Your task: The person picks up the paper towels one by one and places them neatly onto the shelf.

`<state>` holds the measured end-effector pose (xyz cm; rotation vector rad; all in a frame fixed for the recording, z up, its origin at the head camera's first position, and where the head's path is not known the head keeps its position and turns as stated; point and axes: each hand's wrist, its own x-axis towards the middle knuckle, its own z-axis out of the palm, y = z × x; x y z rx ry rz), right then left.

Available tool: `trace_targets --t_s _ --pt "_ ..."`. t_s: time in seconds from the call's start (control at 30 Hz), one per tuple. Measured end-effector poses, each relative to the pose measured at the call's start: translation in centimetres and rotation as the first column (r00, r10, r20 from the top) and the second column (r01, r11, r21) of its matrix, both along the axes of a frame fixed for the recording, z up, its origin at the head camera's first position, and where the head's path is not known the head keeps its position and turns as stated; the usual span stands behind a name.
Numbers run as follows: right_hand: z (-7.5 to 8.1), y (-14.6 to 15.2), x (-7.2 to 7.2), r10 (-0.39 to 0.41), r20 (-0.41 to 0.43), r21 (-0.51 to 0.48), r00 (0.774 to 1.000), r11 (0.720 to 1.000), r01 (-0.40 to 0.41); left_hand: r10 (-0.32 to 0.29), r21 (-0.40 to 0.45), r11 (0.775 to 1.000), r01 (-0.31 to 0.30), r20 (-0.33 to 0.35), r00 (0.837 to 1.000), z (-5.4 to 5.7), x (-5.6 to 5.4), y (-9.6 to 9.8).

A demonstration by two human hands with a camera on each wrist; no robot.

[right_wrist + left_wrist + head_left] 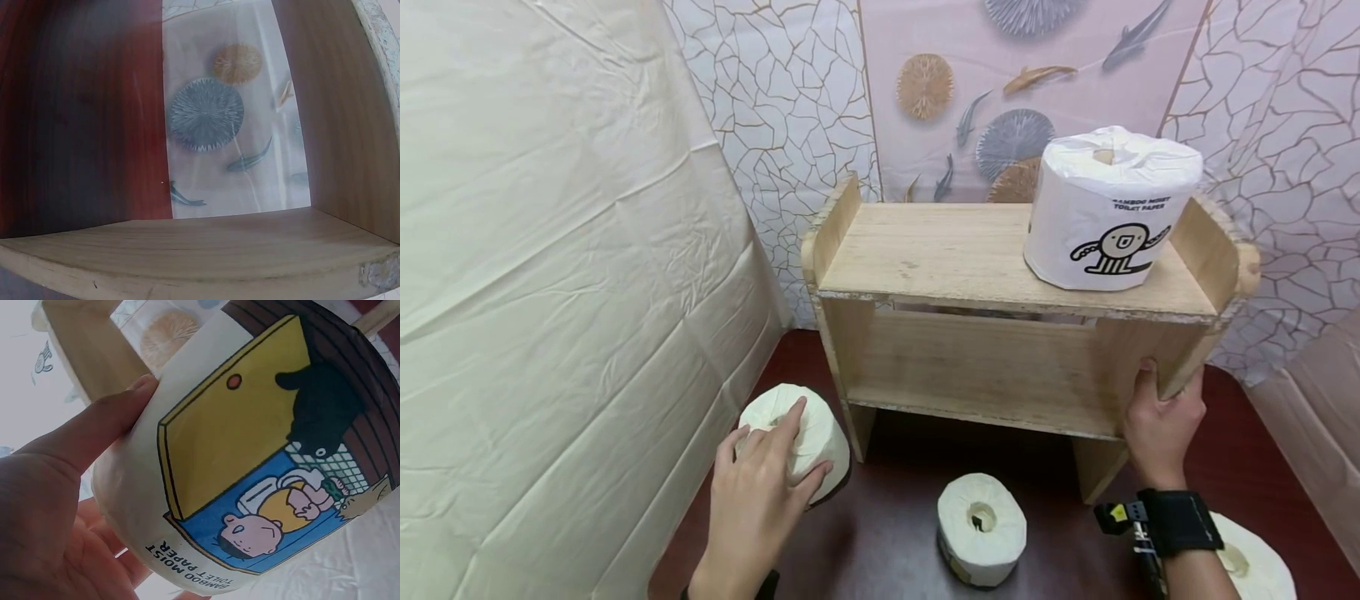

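Observation:
A two-tier wooden shelf (970,358) stands against the back wall on the dark table. My right hand (1165,425) grips the front edge of its right side panel, thumb on the inner face and fingers round the outside. The right wrist view shows the shelf's boards (231,250) but no hand. Left of the shelf, my left hand (756,492) holds a toilet paper roll (823,433), thumb at its side and fingers across its top. Up close, that roll's wrapper (250,456) carries a cartoon with a yellow door and a black animal.
On the shelf's top board, at the right, stands a large wrapped toilet paper roll (1108,217). Another roll (981,525) stands on the table (880,533) before the shelf. One more roll (1262,567) is partly hidden behind my right forearm. Pale cloth (587,333) hangs along the left side.

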<state>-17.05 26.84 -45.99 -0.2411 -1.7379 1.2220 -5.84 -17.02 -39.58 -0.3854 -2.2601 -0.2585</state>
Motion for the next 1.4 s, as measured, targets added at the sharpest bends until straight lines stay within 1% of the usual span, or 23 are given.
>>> trace_targets --t_s 0.23,0.33,0.47,0.63,0.73,0.83,1.0,1.17,1.27,1.4 --pt "0.1 -0.1 0.0 0.008 -0.012 -0.002 1.000 1.000 -0.008 -0.016 0.004 1.000 0.016 -0.039 0.999 1.9 -0.3 -0.3" --pt "0.1 -0.1 -0.1 0.010 -0.017 0.000 1.000 1.000 -0.010 -0.013 -0.004 1.000 0.013 -0.059 0.998 2.5 -0.4 -0.4" --pt "0.1 -0.1 -0.1 0.012 -0.018 0.008 1.000 1.000 -0.012 -0.017 0.005 1.000 0.018 -0.068 0.998 3.2 -0.4 -0.5" --pt "0.3 -0.1 -0.1 0.012 -0.009 0.008 1.000 1.000 -0.012 -0.065 0.012 0.998 0.065 -0.061 0.996 4.3 -0.4 -0.6" --pt "0.3 -0.1 0.0 0.011 -0.007 -0.002 1.000 1.000 -0.011 -0.099 0.001 0.995 0.099 -0.050 0.994 5.1 -0.5 -0.4" --pt "0.3 -0.1 0.0 0.014 -0.002 -0.003 1.000 1.000 -0.014 -0.118 -0.004 0.993 0.118 -0.049 0.992 6.1 -0.5 -0.3" --pt "0.2 0.0 0.0 0.004 -0.005 -0.008 1.000 1.000 -0.004 -0.141 0.010 0.990 0.142 -0.073 0.987 7.8 -0.7 0.1" --pt "0.1 0.1 -0.1 0.016 0.001 -0.020 1.000 1.000 -0.016 -0.165 0.024 0.986 0.168 -0.097 0.982 9.3 -0.8 0.5" --pt "0.0 0.1 -0.2 0.020 -0.004 -0.019 1.000 1.000 -0.020 -0.179 0.014 0.983 0.182 -0.114 0.977 10.2 -0.9 0.6" --pt "-0.2 0.1 -0.3 0.008 -0.005 -0.017 1.000 1.000 -0.008 -0.202 0.005 0.979 0.205 -0.133 0.970 11.4 -1.1 0.6"
